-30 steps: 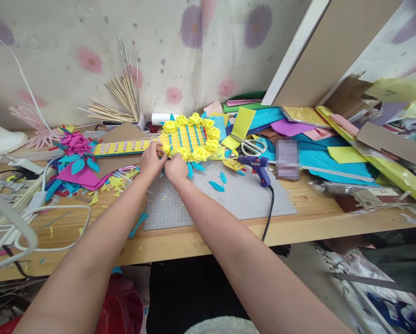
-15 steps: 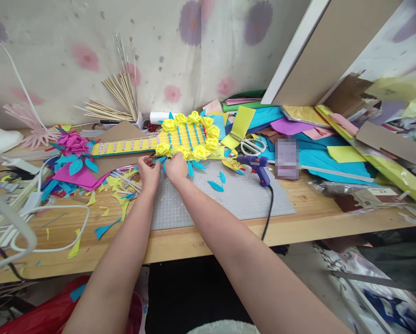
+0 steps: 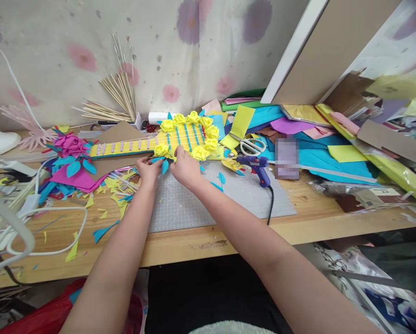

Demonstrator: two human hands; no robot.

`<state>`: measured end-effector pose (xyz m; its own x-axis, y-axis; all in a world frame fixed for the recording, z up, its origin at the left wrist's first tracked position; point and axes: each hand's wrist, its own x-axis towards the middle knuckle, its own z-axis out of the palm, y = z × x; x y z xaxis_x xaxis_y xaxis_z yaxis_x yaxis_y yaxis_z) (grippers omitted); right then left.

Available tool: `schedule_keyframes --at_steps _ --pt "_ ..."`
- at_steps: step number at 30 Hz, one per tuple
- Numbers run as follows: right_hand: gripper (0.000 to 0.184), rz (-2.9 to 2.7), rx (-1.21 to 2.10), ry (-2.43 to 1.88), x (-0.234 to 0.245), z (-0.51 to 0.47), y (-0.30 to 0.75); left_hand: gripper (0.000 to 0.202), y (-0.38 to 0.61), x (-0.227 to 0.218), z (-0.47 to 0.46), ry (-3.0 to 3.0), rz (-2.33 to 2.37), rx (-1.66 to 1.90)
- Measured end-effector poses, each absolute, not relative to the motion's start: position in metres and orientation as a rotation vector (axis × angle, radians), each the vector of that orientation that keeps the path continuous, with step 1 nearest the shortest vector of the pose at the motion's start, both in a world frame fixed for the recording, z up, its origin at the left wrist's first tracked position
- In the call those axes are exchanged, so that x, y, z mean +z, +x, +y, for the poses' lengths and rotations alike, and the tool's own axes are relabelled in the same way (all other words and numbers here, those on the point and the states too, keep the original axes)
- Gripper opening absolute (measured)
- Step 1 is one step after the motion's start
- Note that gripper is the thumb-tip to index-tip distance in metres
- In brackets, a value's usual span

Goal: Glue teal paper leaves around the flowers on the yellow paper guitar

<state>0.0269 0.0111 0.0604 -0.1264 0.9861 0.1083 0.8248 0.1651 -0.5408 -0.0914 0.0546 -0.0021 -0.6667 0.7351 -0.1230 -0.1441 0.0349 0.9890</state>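
A yellow paper guitar (image 3: 186,134) lies across the bench, its body ringed with yellow paper roses (image 3: 198,152) and blue leaves. At its lower edge, by the neck, my left hand (image 3: 148,170) is closed with its fingertips at a blue paper leaf (image 3: 156,159). Another blue leaf (image 3: 164,167) hangs between my hands. My right hand (image 3: 187,168) rests on the lower rim of the body, fingers curled together; what lies under them is hidden. A magenta paper flower (image 3: 73,144) with blue leaves decorates the neck's left end.
A grey cutting mat (image 3: 180,208) lies beneath, with loose blue leaves (image 3: 222,178). Right of the guitar are a purple glue gun (image 3: 259,169) with a black cord, scissors (image 3: 252,146) and stacked coloured paper (image 3: 329,162). Paper scraps (image 3: 119,185), white cables (image 3: 51,250) and wooden sticks (image 3: 119,95) sit left.
My right hand has shifted right and slightly up along the guitar's lower rim, uncovering a blue leaf between my hands. My left hand stays near the same spot.
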Motion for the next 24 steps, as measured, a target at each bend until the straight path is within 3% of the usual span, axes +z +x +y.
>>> schedule_keyframes --at_steps 13,24 --pt "0.027 -2.335 -0.054 -1.21 0.043 0.041 0.06 0.046 -0.085 0.007 0.039 0.517 1.534 1.645" --pt "0.04 -2.414 0.029 -0.966 0.039 0.066 0.06 0.054 -0.081 -0.003 0.045 0.618 1.745 1.618"
